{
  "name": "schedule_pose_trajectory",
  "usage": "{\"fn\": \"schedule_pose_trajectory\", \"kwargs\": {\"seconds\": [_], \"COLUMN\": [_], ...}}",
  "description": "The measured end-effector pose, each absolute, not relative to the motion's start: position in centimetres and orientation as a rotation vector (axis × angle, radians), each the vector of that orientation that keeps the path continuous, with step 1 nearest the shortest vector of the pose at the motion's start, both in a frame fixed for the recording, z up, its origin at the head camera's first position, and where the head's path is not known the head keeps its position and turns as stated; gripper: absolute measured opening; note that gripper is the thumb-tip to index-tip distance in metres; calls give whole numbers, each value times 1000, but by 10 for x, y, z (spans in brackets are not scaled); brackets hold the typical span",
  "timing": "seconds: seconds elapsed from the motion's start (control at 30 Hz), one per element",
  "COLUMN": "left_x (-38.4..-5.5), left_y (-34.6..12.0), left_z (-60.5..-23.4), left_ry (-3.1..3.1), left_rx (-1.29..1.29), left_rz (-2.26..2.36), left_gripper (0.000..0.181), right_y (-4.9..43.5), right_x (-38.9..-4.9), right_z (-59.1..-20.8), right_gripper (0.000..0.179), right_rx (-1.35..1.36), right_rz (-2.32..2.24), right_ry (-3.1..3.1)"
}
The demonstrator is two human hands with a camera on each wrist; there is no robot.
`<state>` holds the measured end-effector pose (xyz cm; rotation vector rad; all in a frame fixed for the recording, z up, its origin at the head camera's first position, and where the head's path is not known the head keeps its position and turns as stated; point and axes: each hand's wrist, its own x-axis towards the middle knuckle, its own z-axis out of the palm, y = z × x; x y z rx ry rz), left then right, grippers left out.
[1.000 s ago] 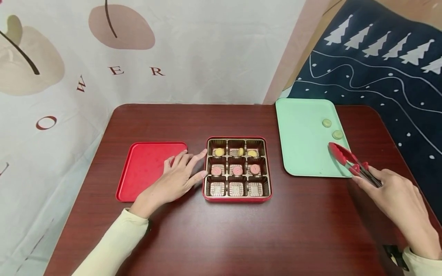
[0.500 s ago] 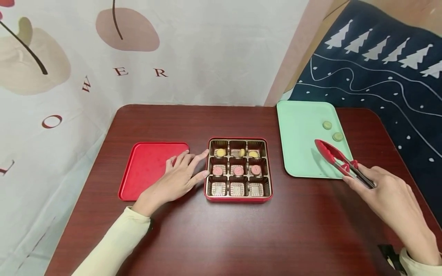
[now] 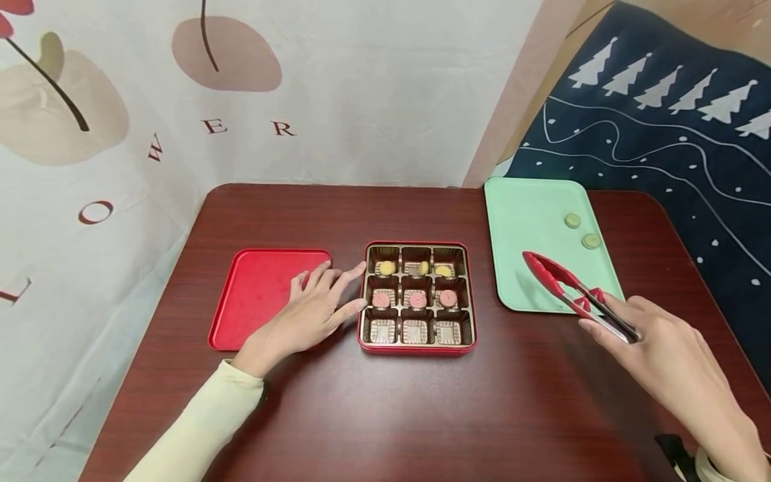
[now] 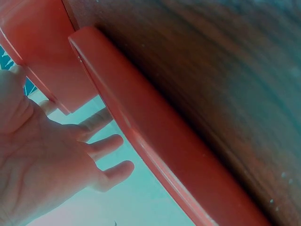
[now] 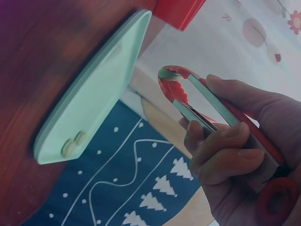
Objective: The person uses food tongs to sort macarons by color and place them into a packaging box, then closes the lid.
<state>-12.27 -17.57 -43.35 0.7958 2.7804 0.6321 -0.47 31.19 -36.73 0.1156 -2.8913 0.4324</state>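
Observation:
In the head view, my left hand (image 3: pixel 304 318) spreads over the right part of a red lid (image 3: pixel 253 294), its thumb and index fingertip right at the left wall of a red tin (image 3: pixel 415 351). The tin's gold insert has yellow round pieces (image 3: pixel 387 268) in the back row, pink ones (image 3: pixel 417 299) in the middle row and bare front compartments. My right hand (image 3: pixel 668 355) grips red-tipped metal tongs (image 3: pixel 563 284), held over the front of a mint-green tray (image 3: pixel 524 227). Between the tong tips, the right wrist view shows a small green piece (image 5: pixel 167 73).
Two green round pieces (image 3: pixel 591 241) lie at the tray's right side. The dark red-brown table (image 3: pixel 385 415) ends at a pale curtain (image 3: pixel 373 100) behind and a navy cloth with white trees (image 3: pixel 662 147) at the right.
My right hand has carried the tongs leftward from the tray's right edge, toward the tin. The left hand keeps its place beside the tin. The view has shifted slightly.

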Motion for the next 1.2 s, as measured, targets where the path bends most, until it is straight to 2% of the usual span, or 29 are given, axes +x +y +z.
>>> {"fn": "schedule_pose_trajectory", "kwargs": {"seconds": [0.47,1.2], "left_x": [-121,-120], "left_y": [-176,-176], "left_z": [-425,-421], "left_ry": [2798,2788], "left_rx": [789,778], "left_rz": [609,607], "left_gripper": [72,71], "right_y": [282,243], "right_x": [9,24], "right_z": [-358,-359], "right_gripper": [57,61], "right_rx": [307,419], "right_rz": [463,529], "right_ry": [-2847,-2919]}}
